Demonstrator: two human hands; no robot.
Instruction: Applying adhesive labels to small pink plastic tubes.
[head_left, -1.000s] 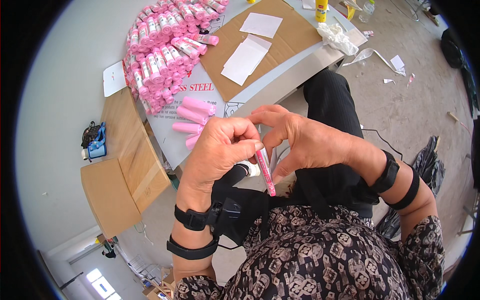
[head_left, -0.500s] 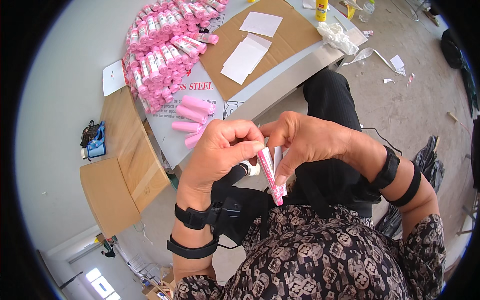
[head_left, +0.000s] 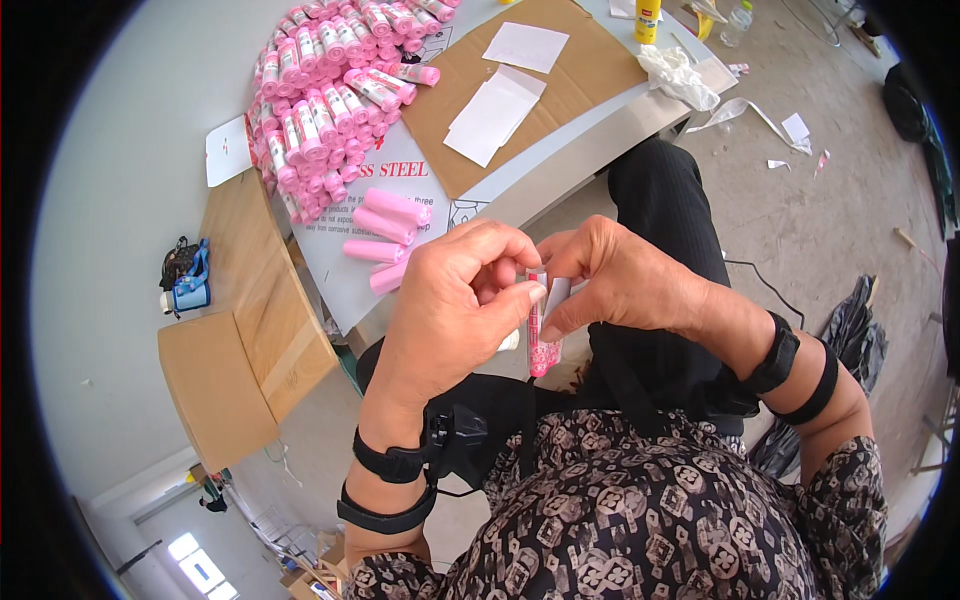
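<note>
I have the left hand (head_left: pixel 455 300), fingers curled, pinching a pink-and-white label (head_left: pixel 537 345); the right hand (head_left: pixel 625 275) pinches its right side. Pink rolls (head_left: pixel 388 222) lie beyond the left.

From my remote seat I see rolls (head_left: pixel 310 140) piled on the table's (head_left: pixel 335 290) left, cardboard (head_left: pixel 592 85) right of them with paper (head_left: pixel 494 118) in 2 spots on top. Loose rolls (head_left: pixel 383 226) lie before the pile; a slip (head_left: pixel 536 335) sits between the left hand (head_left: pixel 455 305) and right hand (head_left: pixel 620 285).
</note>
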